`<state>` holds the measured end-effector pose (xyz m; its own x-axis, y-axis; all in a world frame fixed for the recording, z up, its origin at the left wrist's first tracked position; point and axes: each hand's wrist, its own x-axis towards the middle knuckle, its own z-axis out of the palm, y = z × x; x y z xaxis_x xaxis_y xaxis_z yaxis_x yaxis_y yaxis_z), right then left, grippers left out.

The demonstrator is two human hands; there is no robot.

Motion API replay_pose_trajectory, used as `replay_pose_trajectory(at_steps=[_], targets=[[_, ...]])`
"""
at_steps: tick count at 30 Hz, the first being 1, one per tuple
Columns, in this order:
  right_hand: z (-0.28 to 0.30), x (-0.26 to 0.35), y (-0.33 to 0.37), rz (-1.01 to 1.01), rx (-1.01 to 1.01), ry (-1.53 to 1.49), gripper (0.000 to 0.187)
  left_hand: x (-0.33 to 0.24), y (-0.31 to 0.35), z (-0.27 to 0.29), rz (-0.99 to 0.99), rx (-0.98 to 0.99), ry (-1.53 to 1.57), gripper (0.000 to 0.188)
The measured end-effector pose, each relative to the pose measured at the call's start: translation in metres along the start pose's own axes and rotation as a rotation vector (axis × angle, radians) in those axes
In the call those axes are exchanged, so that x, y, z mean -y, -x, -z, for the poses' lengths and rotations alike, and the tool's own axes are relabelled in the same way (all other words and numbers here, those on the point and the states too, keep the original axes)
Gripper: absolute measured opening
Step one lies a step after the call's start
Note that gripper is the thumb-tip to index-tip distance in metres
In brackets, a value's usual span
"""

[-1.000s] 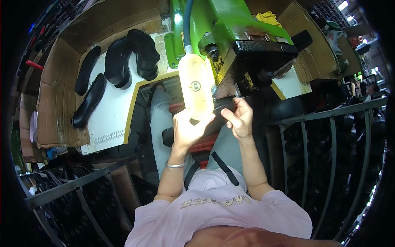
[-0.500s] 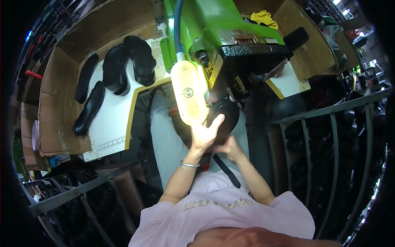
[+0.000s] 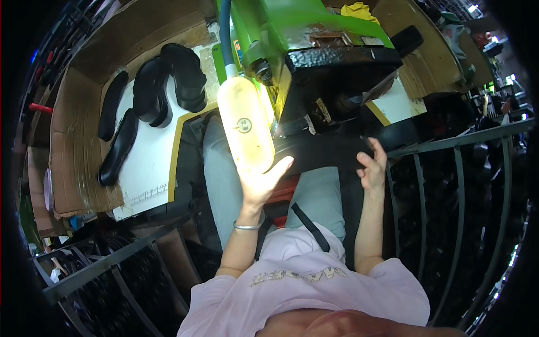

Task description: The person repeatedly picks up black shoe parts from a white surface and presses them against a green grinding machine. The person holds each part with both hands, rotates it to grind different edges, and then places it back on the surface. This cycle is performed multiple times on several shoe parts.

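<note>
My left hand (image 3: 261,182) is just below a glowing yellow work lamp (image 3: 246,123). Its thumb stretches to the right against a dark, blurred piece (image 3: 317,153) that looks like a black shoe sole. The lamp covers most of that hand's other fingers. The piece's outline merges with the shadow under the machine. Further right, my right hand (image 3: 371,167) is raised, its fingers loosely bent and apart, near the dark piece's right end. A small dark spot shows by its uppermost fingertip, too small to name.
A green machine (image 3: 314,22) with a black head (image 3: 342,84) stands ahead. Several black shoe soles (image 3: 150,90) lie on the white table (image 3: 149,163) at left, inside cardboard walls (image 3: 84,135). Metal rails (image 3: 460,142) flank both sides. A yellow cloth (image 3: 359,10) lies at the back.
My right hand has moved from near my left wrist up and out to the right. My left hand has shifted slightly left and down. The dark piece no longer stands upright over my lap.
</note>
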<state>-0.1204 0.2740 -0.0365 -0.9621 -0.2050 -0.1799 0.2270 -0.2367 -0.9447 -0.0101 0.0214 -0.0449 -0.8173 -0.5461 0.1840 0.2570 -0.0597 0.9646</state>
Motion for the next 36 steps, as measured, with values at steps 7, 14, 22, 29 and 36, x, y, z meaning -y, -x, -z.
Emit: replay_pose_trajectory(at_steps=[7,14,22,29,36], targets=[[-0.042,0.039,-0.024,0.135,0.196,0.144,0.046,-0.035,-0.009,0.033,0.074,0.098,0.032,0.036],[-0.06,0.023,-0.016,0.176,0.295,0.153,0.049,-0.03,0.002,0.071,0.08,0.055,-0.096,0.025],[-0.003,0.031,-0.045,0.235,0.133,0.063,0.055,-0.027,-0.004,-0.026,-0.153,-0.153,-0.172,0.023],[-0.013,0.045,-0.057,0.186,0.128,0.168,0.055,-0.028,-0.003,-0.027,-0.015,-0.158,-0.036,0.021],[-0.042,0.04,-0.033,0.231,0.252,0.196,0.055,-0.011,0.006,0.029,0.12,-0.035,0.05,0.031]])
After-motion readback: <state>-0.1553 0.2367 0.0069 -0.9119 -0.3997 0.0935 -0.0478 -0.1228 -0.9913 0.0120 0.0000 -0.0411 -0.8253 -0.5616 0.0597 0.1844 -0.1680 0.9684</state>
